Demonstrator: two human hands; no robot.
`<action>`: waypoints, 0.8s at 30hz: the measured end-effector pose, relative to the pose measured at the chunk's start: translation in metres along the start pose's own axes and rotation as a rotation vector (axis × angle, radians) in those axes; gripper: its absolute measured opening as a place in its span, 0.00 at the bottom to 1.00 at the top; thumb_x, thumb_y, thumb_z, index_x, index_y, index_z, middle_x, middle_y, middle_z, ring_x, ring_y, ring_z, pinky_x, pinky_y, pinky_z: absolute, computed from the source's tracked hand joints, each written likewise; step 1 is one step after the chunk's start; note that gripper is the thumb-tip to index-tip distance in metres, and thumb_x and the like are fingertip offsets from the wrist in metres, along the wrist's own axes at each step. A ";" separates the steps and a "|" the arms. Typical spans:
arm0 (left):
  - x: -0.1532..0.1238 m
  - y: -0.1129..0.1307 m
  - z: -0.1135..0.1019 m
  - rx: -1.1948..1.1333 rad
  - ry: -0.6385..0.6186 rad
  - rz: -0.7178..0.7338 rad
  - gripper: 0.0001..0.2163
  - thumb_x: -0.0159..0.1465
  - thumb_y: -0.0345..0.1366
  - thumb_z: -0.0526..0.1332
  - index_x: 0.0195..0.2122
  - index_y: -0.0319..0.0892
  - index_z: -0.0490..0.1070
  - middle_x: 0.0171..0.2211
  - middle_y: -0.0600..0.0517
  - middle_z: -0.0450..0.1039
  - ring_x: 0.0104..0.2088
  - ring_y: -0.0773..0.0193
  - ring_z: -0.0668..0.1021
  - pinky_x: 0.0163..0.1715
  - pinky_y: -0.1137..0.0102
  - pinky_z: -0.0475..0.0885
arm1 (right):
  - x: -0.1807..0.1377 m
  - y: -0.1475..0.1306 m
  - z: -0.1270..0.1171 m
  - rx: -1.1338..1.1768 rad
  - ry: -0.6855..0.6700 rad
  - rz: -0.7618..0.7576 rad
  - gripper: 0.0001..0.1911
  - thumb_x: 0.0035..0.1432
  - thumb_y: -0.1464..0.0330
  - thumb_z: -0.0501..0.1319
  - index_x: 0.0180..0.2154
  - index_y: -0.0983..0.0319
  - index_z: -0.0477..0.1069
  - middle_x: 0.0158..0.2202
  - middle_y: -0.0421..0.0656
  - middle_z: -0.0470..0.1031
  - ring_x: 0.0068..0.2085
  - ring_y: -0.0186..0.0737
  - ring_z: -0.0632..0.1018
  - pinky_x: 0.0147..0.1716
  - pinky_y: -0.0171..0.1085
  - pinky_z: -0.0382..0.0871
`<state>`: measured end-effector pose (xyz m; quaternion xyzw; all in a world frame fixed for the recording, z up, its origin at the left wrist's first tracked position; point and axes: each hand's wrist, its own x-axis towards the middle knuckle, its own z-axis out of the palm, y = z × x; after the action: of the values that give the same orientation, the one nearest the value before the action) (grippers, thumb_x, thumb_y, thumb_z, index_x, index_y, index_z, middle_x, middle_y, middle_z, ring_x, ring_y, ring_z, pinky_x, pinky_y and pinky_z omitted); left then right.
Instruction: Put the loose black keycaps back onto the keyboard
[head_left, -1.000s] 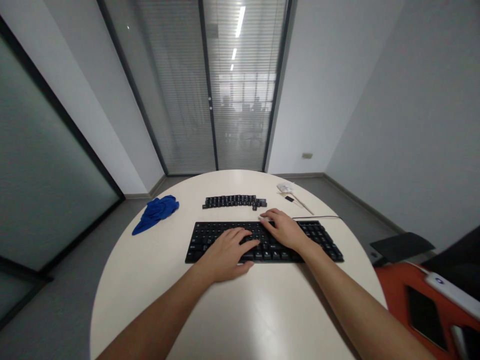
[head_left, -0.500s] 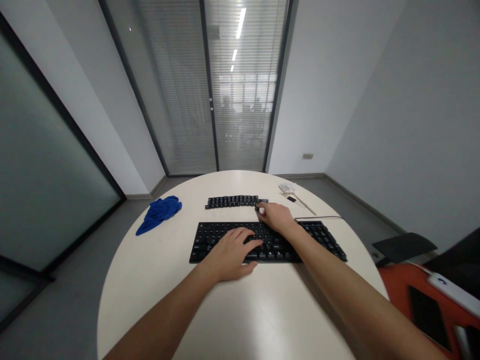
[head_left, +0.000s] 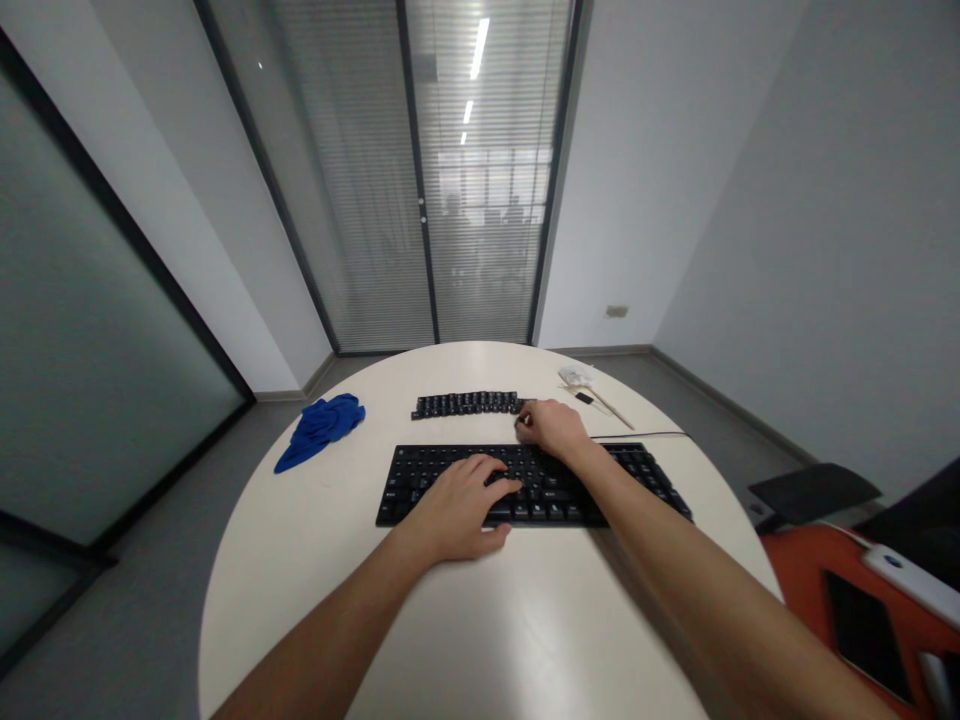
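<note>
A black keyboard (head_left: 420, 470) lies on the round white table (head_left: 300, 560); bare spots show along its upper rows. My left hand (head_left: 465, 505) rests over its middle with the fingers spread, holding nothing. Beyond the keyboard, loose black keycaps (head_left: 466, 403) stand in tight rows. At the right end of those rows is my right hand (head_left: 553, 430), thumb and fingertips pinched together on what appears to be a small black keycap (head_left: 519, 421), mostly hidden by the fingers. My right wrist and forearm cover part of the keyboard's right side.
A crumpled blue cloth (head_left: 321, 430) lies at the left. Toward the back right are a stick-handled brush (head_left: 611, 408), a small black piece (head_left: 584, 398) and a thin cable (head_left: 645, 434). An orange chair seat (head_left: 806, 570) to the right holds a phone (head_left: 866, 630) and a white power strip (head_left: 911, 580).
My right hand has shifted very slightly at the end of the keycap rows, its fingers still pinched. The left hand stays on the keyboard. The view has moved a little.
</note>
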<state>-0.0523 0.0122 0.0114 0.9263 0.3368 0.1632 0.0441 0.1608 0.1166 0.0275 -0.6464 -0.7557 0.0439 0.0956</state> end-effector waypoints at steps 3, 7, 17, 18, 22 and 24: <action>-0.002 -0.002 -0.004 0.005 -0.005 -0.017 0.24 0.60 0.39 0.65 0.58 0.46 0.69 0.57 0.45 0.68 0.58 0.49 0.70 0.59 0.53 0.67 | -0.010 0.013 -0.010 0.128 -0.055 -0.087 0.13 0.60 0.63 0.63 0.43 0.59 0.81 0.39 0.44 0.83 0.40 0.42 0.82 0.39 0.34 0.71; -0.002 -0.005 -0.003 0.001 0.029 -0.034 0.21 0.59 0.41 0.67 0.53 0.44 0.71 0.56 0.44 0.69 0.57 0.48 0.70 0.61 0.53 0.64 | -0.030 0.028 -0.013 0.498 -0.104 -0.152 0.12 0.58 0.62 0.64 0.39 0.63 0.80 0.34 0.44 0.83 0.35 0.41 0.81 0.37 0.35 0.71; -0.002 -0.004 0.004 0.001 0.048 -0.038 0.20 0.60 0.41 0.67 0.52 0.42 0.70 0.57 0.43 0.69 0.58 0.49 0.70 0.61 0.53 0.65 | -0.067 0.026 -0.007 0.544 -0.135 -0.320 0.10 0.55 0.62 0.66 0.35 0.59 0.82 0.37 0.42 0.84 0.41 0.46 0.80 0.45 0.40 0.71; -0.003 -0.004 0.004 0.002 0.045 -0.037 0.20 0.61 0.41 0.67 0.53 0.42 0.70 0.57 0.43 0.69 0.59 0.49 0.70 0.61 0.53 0.65 | -0.067 0.025 -0.007 0.536 -0.130 -0.334 0.09 0.55 0.62 0.66 0.35 0.59 0.82 0.37 0.43 0.84 0.41 0.47 0.80 0.45 0.40 0.71; -0.004 -0.005 0.004 0.001 0.042 -0.031 0.20 0.61 0.42 0.67 0.53 0.42 0.69 0.57 0.43 0.69 0.59 0.49 0.70 0.61 0.53 0.65 | -0.068 0.024 -0.005 0.502 -0.095 -0.399 0.08 0.56 0.63 0.65 0.35 0.58 0.81 0.37 0.43 0.83 0.43 0.46 0.80 0.48 0.41 0.69; -0.004 -0.005 0.004 -0.007 0.044 -0.030 0.20 0.61 0.42 0.66 0.53 0.42 0.69 0.57 0.43 0.69 0.59 0.49 0.70 0.61 0.54 0.65 | -0.068 0.024 -0.004 0.480 -0.080 -0.422 0.07 0.57 0.63 0.65 0.36 0.58 0.81 0.39 0.42 0.83 0.45 0.46 0.79 0.49 0.41 0.68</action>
<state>-0.0569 0.0139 0.0051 0.9172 0.3509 0.1841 0.0421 0.1949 0.0535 0.0205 -0.4321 -0.8444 0.2253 0.2226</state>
